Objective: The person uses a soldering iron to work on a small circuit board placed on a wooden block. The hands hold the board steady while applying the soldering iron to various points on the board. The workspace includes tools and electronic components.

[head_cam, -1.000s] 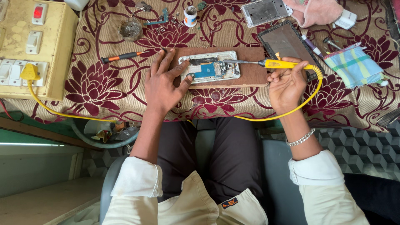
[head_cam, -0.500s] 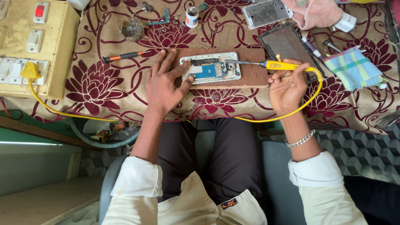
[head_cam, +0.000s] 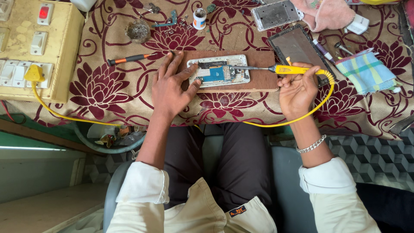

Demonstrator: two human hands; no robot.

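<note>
Opened white phone with blue circuit board (head_cam: pixel 219 71) lies on brown wooden board (head_cam: pixel 258 77) atop maroon floral cloth (head_cam: pixel 99 86). Left hand (head_cam: pixel 170 88), fingers spread flat, pins phone's left end. Right hand (head_cam: pixel 297 88) grips yellow corded soldering iron (head_cam: pixel 293 69), tip on phone. Orange-handled screwdriver (head_cam: pixel 129 58) lies left of the board.

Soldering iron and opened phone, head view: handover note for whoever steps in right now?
Left hand: flat on the wooden board, fingertips steadying the left end of the opened phone.
Right hand: gripping the yellow soldering iron, tip laid onto the phone's right side.
The iron's yellow cable runs along the table edge to a plug in the switch box.
Nearby: orange-handled screwdriver left of the board, small white pot and a second phone frame further back.
Done: phone is open, circuit board exposed.
Left: soldering in progress; joint state too small to tell.
</note>
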